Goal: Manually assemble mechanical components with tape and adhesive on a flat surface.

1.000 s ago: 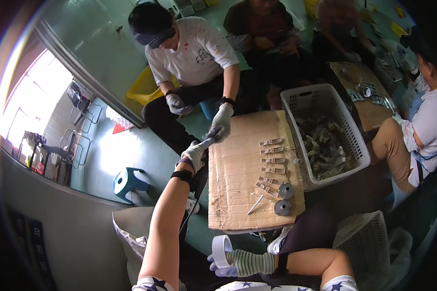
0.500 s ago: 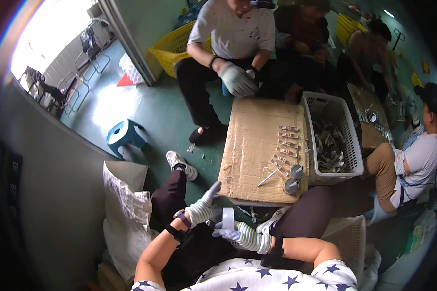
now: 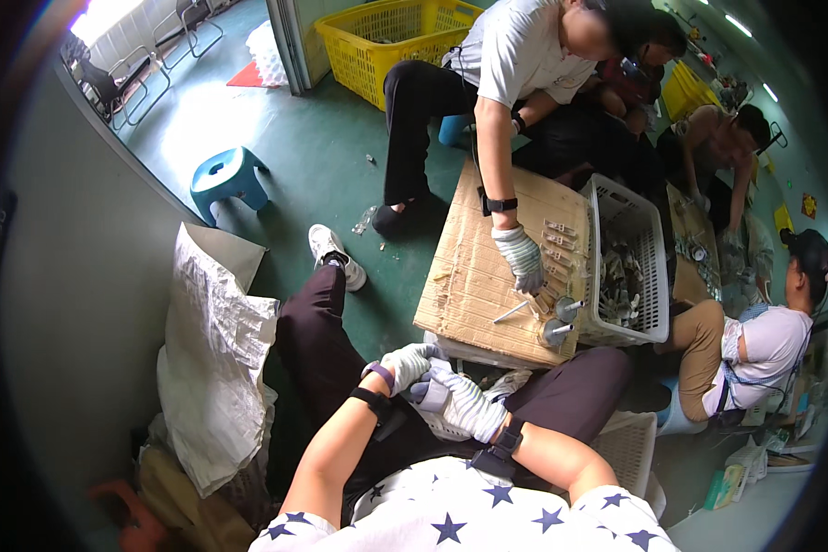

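My right hand (image 3: 469,405), in a striped knit glove, holds a whitish roll (image 3: 432,397) that looks like tape, over my lap. My left hand (image 3: 405,362), gloved too, is closed against the roll and the right fingertips; what it pinches is hidden. Just beyond is a cardboard sheet (image 3: 469,262) on a low support. On its right side lie a row of clear plastic clip-like pieces (image 3: 559,241), a white stick (image 3: 511,313) and two grey round pieces with stems (image 3: 555,331). A co-worker's gloved hand (image 3: 522,259) reaches down to the nearer clear pieces.
A white basket (image 3: 667,276) of loose pieces stands against the cardboard's right side. White sacking (image 3: 216,359) leans at my left, with a blue stool (image 3: 223,175) beyond it. A yellow basket (image 3: 359,55) stands behind the co-worker. More people sit at the right.
My left hand, with its finger stretched out before, has closed in beside the roll in my right hand. The co-worker has leaned forward and reached onto the cardboard. The view has shifted.
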Motion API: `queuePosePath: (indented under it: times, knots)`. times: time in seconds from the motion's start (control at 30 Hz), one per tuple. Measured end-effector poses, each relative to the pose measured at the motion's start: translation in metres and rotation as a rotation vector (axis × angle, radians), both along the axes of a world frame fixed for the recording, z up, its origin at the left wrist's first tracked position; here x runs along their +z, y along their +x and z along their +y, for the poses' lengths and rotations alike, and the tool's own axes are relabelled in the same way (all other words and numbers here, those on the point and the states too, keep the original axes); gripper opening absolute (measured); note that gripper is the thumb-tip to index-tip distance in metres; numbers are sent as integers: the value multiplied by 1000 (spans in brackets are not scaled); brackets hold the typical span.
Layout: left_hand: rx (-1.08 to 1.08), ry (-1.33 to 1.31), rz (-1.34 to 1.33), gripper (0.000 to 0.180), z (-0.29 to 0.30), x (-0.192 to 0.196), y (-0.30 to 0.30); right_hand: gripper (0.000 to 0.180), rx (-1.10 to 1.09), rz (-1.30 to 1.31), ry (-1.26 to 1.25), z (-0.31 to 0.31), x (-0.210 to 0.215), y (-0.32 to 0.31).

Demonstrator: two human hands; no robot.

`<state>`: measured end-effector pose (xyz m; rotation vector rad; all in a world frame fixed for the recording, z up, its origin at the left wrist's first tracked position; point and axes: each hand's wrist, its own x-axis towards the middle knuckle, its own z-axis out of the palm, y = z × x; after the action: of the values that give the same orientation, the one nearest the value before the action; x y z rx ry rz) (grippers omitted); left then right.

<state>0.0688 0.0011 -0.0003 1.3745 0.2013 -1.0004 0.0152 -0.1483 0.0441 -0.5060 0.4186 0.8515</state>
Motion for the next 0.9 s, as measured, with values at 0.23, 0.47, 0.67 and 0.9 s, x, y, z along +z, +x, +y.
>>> queuePosePath:
  times: [0.23,0.47,0.67,0.9]
  knots:
    - [-55,234,-122,18,-6,-21,-10,25,30,-45,-80,-11,-8,-6]
    - [-268,469,-159,26,-11,-61,1,29,240,-850,-1162,-93,10,39]
    - [-128,297,-87,29,-16,-46,-12,13,-120,-914,-1416,-172,44,116]
    - [-510,407,-262,28,-16,-48,-9,24,-171,-944,-1521,-216,26,183]
